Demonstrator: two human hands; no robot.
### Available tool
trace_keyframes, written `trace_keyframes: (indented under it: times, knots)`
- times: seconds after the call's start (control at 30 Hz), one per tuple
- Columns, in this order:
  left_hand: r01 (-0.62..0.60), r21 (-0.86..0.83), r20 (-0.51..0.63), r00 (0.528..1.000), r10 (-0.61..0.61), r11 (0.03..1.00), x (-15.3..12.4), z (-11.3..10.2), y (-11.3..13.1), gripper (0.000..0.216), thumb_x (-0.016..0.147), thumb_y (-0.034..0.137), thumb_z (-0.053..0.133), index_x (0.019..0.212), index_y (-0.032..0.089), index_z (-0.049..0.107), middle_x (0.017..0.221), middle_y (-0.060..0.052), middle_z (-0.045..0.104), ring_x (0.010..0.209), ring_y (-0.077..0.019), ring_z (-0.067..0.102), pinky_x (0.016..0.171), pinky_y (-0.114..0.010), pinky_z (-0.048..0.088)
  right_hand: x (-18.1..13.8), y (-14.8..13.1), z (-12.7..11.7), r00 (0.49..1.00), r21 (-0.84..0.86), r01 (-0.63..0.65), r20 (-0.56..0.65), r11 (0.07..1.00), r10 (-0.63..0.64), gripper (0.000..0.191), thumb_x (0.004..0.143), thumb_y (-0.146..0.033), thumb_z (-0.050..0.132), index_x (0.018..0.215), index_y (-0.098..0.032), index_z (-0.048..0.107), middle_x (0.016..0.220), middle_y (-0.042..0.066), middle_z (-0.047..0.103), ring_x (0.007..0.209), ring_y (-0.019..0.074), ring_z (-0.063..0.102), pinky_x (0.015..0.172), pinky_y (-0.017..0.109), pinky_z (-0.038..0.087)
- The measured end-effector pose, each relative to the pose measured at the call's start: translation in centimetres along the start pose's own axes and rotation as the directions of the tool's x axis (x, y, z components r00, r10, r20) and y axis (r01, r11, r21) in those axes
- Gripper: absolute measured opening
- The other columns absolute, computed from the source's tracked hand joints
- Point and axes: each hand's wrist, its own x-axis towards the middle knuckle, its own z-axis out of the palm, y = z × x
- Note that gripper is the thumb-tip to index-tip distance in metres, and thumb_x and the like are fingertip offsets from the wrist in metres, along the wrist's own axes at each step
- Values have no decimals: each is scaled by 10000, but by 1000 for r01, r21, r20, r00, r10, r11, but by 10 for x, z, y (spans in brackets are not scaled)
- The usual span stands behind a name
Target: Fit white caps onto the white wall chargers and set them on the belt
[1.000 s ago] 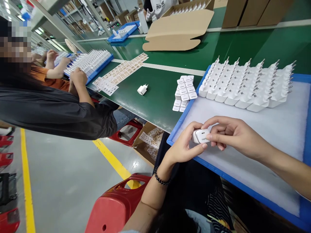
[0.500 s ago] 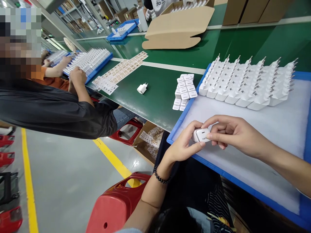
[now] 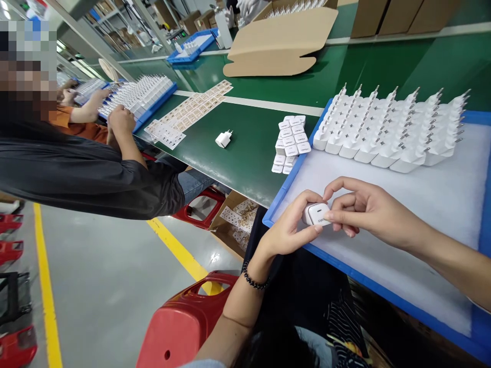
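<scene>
A white plug-in charger (image 3: 316, 212) with a small port slot and dark print on its face is held between the thumb and fingers of my left hand (image 3: 289, 227). My right hand (image 3: 355, 207) is curled at the charger's right edge, its thumb tip against the printed face and its index finger near the top corner. Whether a thin film lies under that thumb, I cannot tell. Both hands are over the near left part of a blue-rimmed tray (image 3: 422, 214) with a white lining. Rows of white chargers (image 3: 387, 128) stand pins up at its far side.
Left of the tray lie small stacked white printed pieces (image 3: 291, 140), a single charger (image 3: 223, 138) and label sheets (image 3: 192, 110). A co-worker's sleeve (image 3: 95, 174) is at left. A cardboard flap (image 3: 280, 43) lies behind. A red stool (image 3: 172, 327) and an open box (image 3: 233, 220) are below.
The charger has turned slightly in my left hand. My right index finger has lifted a little. Both hands remain at nearly the same spot.
</scene>
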Motion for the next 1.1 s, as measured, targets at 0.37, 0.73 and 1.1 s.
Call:
trace_keyframes:
  times: [0.37,0.73,1.1]
  knots:
    - [-80,47,41,996,78,996,1,1,-3,448,945,568,596,1195,203,526,1128,-103,595,1038,-264,577,945,-420,486,-2,1,2,999,-5,-36,15,999,36,395,778,-348,868,819,-235,492,577,-19,708,455,112,587,475,225,412]
    - [-155,33,37,987,154,987,2,1,-5,394,962,523,599,1186,206,532,1097,-90,585,1012,-248,573,930,-406,483,0,2,3,999,68,-35,21,997,33,497,728,-417,927,757,-231,467,560,-1,718,428,109,587,444,214,407]
    - [-41,-98,67,997,48,994,1,-2,-5,503,885,585,670,1189,209,534,1108,-81,574,988,-240,570,887,-375,487,-2,2,8,999,23,34,-22,999,-34,485,756,-452,899,736,-234,466,521,-51,605,442,81,470,430,213,322]
